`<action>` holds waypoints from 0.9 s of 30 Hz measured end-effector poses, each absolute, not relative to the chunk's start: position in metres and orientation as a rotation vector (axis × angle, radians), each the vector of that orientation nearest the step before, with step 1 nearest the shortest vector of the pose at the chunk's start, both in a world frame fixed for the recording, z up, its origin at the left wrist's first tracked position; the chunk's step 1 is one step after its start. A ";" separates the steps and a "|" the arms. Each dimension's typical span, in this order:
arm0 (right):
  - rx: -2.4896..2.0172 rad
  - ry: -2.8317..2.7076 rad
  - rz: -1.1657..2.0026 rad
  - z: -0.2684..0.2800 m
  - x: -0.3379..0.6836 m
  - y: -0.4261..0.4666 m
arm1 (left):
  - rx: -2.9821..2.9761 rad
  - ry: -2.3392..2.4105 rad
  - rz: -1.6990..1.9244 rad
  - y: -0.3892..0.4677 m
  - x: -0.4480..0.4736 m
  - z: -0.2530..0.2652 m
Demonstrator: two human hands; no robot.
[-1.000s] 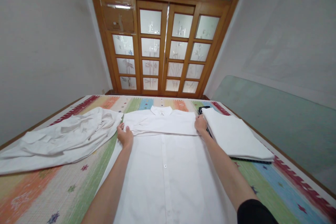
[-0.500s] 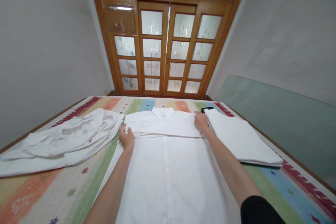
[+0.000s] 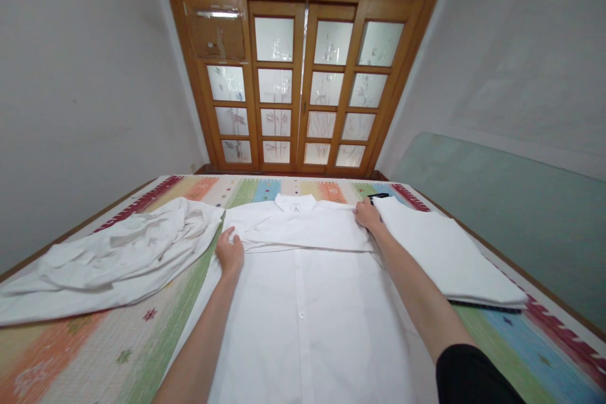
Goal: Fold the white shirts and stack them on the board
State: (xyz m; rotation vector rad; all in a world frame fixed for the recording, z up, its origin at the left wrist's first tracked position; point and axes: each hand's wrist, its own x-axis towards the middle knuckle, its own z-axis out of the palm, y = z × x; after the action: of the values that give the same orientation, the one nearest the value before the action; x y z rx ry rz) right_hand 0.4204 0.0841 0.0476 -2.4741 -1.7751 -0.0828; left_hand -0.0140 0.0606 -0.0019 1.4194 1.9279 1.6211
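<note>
A white button-up shirt lies front up, its collar at the far end. Both sleeves are laid across its chest in a flat band. At the left edge of this band is my left hand, thumb and fingers apart, touching the cloth. My right hand is at the opposite edge, just below the shoulder, with its fingers curled in on the fabric. Part of those fingers is hidden by the hand itself.
A crumpled white garment lies on the left of the striped bed cover. To the right is a stack of folded white clothes, with a black item at its far end. A pale green headboard-like panel borders the right side.
My right hand has shifted slightly right and down along the shirt's edge. My left hand stays nearly in place. The camera view has moved a little.
</note>
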 end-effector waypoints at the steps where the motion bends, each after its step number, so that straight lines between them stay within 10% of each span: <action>1: -2.500 -1.739 -0.087 0.048 0.420 0.085 | 1.442 1.920 1.622 0.061 -0.014 -0.003; 27: -2.437 -1.646 0.143 0.007 0.379 0.041 | 2.219 1.870 1.108 0.057 0.010 -0.011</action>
State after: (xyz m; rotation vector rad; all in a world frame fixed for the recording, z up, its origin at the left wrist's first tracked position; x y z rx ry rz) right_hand 0.3795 0.0412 0.0069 -2.4371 -1.6460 0.1433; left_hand 0.0104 0.0567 -0.0111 2.2195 1.8697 1.1084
